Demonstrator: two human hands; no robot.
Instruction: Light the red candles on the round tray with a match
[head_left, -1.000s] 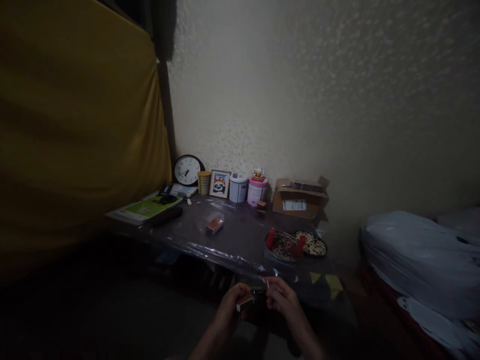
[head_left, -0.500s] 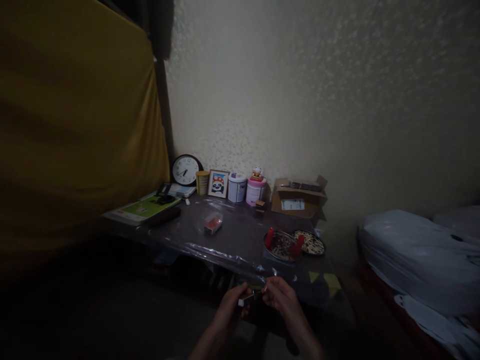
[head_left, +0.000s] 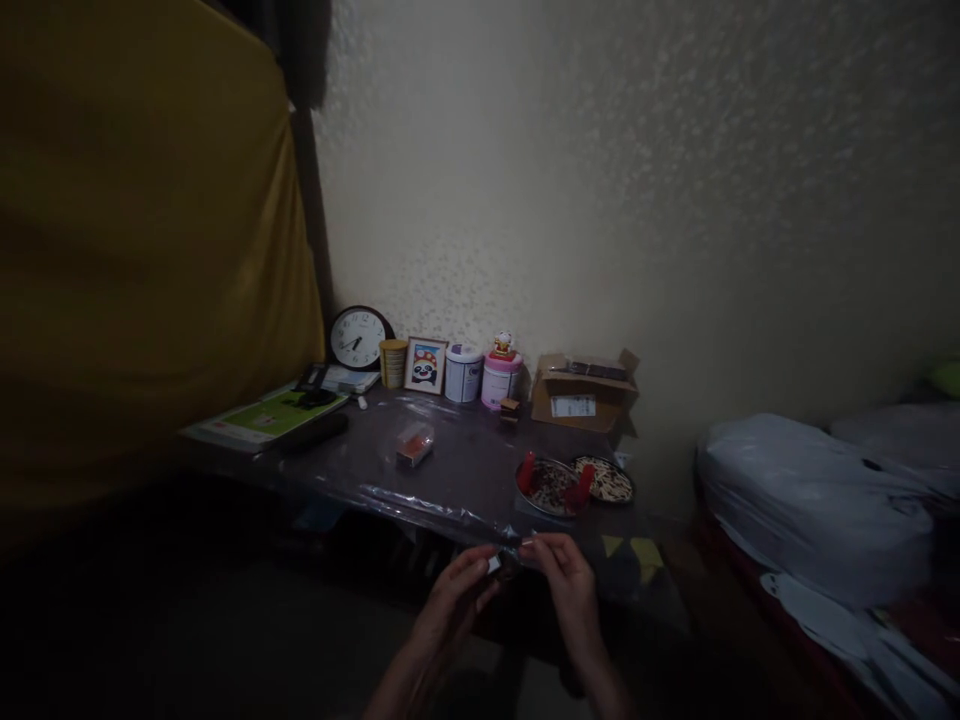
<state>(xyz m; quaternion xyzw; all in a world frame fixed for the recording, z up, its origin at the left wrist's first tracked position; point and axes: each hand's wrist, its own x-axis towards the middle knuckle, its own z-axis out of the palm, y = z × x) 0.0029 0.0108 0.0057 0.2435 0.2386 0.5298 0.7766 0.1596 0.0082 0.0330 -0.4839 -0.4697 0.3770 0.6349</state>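
In front of the table's near edge, my left hand (head_left: 454, 592) is closed around a small matchbox (head_left: 493, 565), whose pale end shows past the fingertips. Just to its right, my right hand (head_left: 567, 582) pinches a thin pale matchstick (head_left: 527, 542) between thumb and finger. Box and stick are slightly apart. Dim light blurs their details. Beyond the hands lies a round dish (head_left: 551, 492) with dark and pale bits and two red pieces, and behind it another dish (head_left: 609, 482) of pale sticks.
A clear-wrapped reddish pack (head_left: 415, 445) lies mid-table (head_left: 465, 465). Along the wall stand a clock (head_left: 358, 338), a panda picture (head_left: 425, 366), two tubs (head_left: 463, 375) and an open cardboard box (head_left: 583, 392). A yellow curtain (head_left: 150, 250) hangs left; a white bundle (head_left: 810, 500) lies right.
Both hands have risen slightly in the view, and the right hand's thin stick shows more plainly. The table and its things have shifted a little left as the camera turned.
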